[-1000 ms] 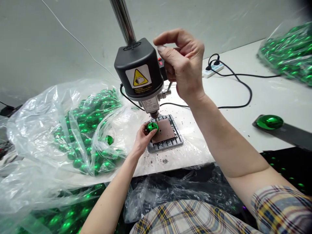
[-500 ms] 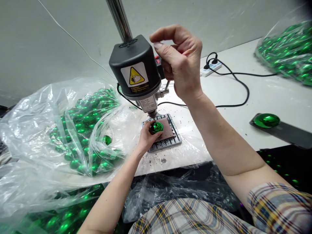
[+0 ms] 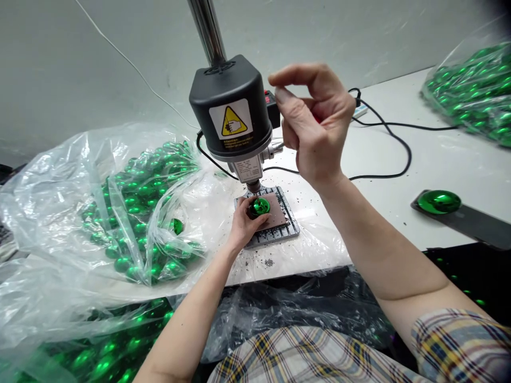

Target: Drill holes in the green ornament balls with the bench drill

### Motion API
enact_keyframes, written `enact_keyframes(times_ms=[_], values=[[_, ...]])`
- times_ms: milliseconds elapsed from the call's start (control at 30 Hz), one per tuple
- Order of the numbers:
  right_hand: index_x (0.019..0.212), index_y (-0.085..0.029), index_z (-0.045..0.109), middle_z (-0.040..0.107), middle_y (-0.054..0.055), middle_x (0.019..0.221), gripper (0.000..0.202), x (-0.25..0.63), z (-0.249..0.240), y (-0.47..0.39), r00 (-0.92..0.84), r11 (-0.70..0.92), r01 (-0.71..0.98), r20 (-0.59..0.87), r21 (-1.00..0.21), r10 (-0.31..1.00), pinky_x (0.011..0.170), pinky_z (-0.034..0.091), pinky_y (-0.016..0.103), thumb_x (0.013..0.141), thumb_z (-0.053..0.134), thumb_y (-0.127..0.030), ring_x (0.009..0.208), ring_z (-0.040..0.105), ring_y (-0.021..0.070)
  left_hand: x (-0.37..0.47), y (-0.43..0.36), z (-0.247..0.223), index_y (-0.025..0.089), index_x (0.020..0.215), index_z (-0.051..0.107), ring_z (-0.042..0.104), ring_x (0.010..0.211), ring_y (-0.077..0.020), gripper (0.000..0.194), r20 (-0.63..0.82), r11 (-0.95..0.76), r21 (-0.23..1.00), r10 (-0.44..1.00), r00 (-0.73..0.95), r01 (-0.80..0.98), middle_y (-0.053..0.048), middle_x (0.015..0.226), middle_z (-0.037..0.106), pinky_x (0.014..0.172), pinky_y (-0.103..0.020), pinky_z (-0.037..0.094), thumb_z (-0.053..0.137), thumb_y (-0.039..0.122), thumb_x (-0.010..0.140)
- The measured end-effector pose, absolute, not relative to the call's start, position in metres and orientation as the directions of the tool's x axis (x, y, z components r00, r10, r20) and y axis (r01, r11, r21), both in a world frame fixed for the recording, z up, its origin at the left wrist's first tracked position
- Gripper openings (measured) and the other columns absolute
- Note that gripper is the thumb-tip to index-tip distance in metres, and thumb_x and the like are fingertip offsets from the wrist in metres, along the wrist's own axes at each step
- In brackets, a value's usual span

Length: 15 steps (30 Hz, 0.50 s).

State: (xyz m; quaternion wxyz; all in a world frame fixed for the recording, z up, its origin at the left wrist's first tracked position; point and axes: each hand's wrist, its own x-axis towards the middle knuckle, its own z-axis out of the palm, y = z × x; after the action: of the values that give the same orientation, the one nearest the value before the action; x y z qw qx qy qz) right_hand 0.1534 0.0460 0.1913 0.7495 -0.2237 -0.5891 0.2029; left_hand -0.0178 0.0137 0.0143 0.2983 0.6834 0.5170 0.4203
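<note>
While a clear bag [image 3: 48, 181] of green baubles [image 3: 154, 189] lies near the front edge of the table [image 3: 379, 202], the left hand [image 3: 242, 223] clasps a green dome [image 3: 262, 206] beneath the drill press [image 3: 227, 88]; whether the curled right hand [image 3: 319, 122] grips anything, I cannot tell.

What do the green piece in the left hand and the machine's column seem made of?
Green piece: mirror-glossy, possibly coated plastic or glass, going by its sharp highlights. Column: probably polished metal, from its bright, streaked reflections.
</note>
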Motion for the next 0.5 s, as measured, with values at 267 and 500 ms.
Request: enact_keyframes(times_ms=[267,500], values=[[0.095,-0.032,0.067,0.068,-0.002,0.094,0.011,0.153,0.164,0.029,0.298,0.855,0.007,0.818,-0.518,0.493,0.038,0.023,0.029,0.092,0.059,-0.039,0.039,0.032,0.0062,-0.017,0.014,0.015,0.021,0.122,0.062,0.057,0.103,-0.0217,0.053,0.288,-0.310,0.836,0.950,0.120,0.453,-0.006,0.110,0.050,0.089,-0.035,0.050,0.081,0.037,0.075],[0.096,-0.048,0.073,0.071,-0.005,0.085,0.020,0.156,0.152,0.026,0.292,0.889,-0.062,0.843,-0.454,0.451,0.035,0.021,0.038,0.088,0.061,-0.034,0.032,0.033,0.0113,-0.018,0.014,0.013,0.022,0.124,0.059,0.057,0.103,-0.0216,0.054,0.287,-0.313,0.830,0.949,0.129,0.462,-0.006,0.111,0.050,0.088,-0.034,0.051,0.080,0.039,0.077]])
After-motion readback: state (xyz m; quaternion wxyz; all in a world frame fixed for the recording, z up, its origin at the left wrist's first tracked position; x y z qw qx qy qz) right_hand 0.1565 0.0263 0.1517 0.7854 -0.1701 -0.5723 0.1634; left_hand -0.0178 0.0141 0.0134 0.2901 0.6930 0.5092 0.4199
